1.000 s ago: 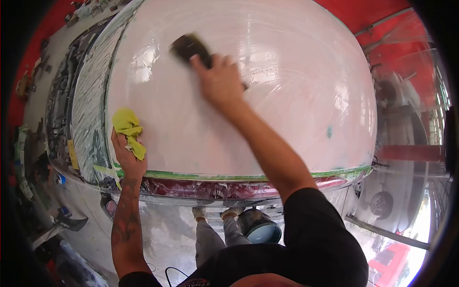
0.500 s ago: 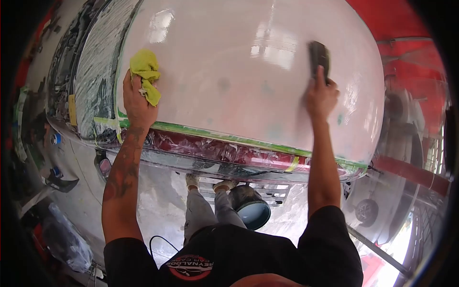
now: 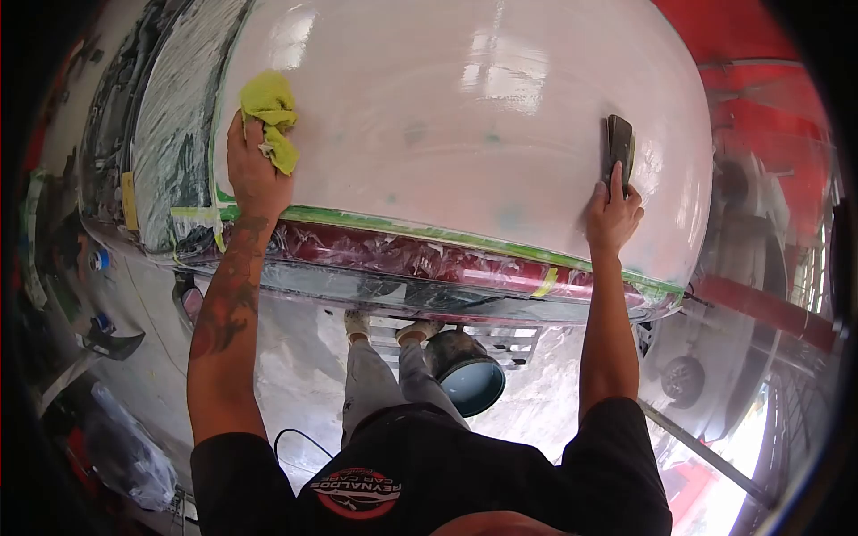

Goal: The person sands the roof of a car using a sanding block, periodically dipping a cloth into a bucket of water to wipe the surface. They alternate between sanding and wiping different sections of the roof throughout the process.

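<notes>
across the upper left, find crinkled plastic sheeting (image 3: 183, 107) alongside the pale panel (image 3: 384, 80). just right of that border, see the left hand (image 3: 259, 179) with fingers closed around a yellow cloth (image 3: 268, 96), bunched over the panel's left margin. judging by the folds, soft, light and limp, perhaps damp; best gripped as a thick wad, with little risk of damage. below centre, note a dark bucket (image 3: 472, 386) down on the floor. at upper centre, note bright reflections on the panel: probably wet and slippery, so easy to glide over. right of centre in the upper half, see the right hand (image 3: 615, 217) clamped on the lower end of a dark block (image 3: 618, 143), long, narrow and against the panel, with one finger stretched along it. probably light and fairly stiff, maybe slick if wet; best taken by both long sides, with a finger along the back for steadier pressure.
</notes>
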{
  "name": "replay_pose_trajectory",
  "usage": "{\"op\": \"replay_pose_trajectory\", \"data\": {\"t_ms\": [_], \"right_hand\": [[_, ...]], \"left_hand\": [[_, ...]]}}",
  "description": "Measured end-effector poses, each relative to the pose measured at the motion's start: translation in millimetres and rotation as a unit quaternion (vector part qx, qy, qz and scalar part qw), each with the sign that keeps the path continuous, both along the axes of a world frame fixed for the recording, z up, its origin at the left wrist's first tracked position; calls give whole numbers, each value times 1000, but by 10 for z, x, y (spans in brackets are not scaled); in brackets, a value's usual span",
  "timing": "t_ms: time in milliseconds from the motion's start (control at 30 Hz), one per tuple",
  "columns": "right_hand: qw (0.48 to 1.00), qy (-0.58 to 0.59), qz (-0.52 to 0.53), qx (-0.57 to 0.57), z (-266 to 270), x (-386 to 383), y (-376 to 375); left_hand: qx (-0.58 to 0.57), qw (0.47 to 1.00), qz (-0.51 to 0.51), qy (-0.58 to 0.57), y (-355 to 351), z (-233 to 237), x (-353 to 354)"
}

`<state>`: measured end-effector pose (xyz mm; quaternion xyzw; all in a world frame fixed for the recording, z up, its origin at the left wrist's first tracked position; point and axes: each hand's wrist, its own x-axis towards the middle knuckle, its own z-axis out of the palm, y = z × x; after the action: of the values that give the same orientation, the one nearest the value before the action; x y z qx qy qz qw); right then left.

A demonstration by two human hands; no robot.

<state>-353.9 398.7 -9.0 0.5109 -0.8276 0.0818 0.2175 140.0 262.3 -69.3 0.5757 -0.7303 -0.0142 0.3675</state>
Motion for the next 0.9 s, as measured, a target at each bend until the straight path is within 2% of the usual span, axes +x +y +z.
{"op": "replay_pose_trajectory", "data": {"t_ms": [33, 67, 167, 233, 333, 400, 500, 567, 600, 633, 733, 767, 800, 867, 900], "right_hand": [[1000, -11, -15, -9, -87, 30, -32], [999, -31, 41, -9, -92, 308, -141], [973, -92, 206, 48, 43, 1928, -521], [934, -179, 299, 76, 29, 2836, -640], [909, -189, 359, 95, 33, 2866, -616], [929, -141, 329, 92, 103, 2350, -433], [978, -8, 207, 26, 25, 1081, -47], [993, 7, 119, -4, -10, 302, 245], [993, -45, 96, -51, -33, 119, 321], [993, -45, 96, -47, -26, 161, 326], [974, -47, 221, 21, 46, 760, 62], [955, -45, 290, 47, 92, 1153, -89], [900, -52, 424, 87, 120, 1866, -412], [874, -46, 470, 112, 86, 2252, -632], [870, -49, 476, 117, 91, 2195, -563]], "left_hand": [[0, 1000, 3, -1, -3, 14, -8], [-6, 1000, 1, 4, -10, 33, -17], [-9, 1000, -6, 18, -18, -20, 36], [-6, 1000, -12, 22, -6, -38, 6], [-29, 999, -29, 26, 0, -5, 41], [-24, 999, -28, 25, -13, -37, 53], [-9, 999, -17, 27, -15, -59, 50], [-13, 1000, -18, 22, -45, -36, 33], [-19, 1000, -16, 15, -48, -33, 26], [-21, 1000, -15, 7, -26, -35, 28], [-9, 1000, -2, 9, -28, -39, 20], [-2, 1000, 5, 7, -53, -63, 22], [-22, 1000, -3, 17, -24, -102, 58], [-45, 999, -3, 27, -77, -107, 82], [-56, 998, -10, 23, -79, -106, 84]]}}
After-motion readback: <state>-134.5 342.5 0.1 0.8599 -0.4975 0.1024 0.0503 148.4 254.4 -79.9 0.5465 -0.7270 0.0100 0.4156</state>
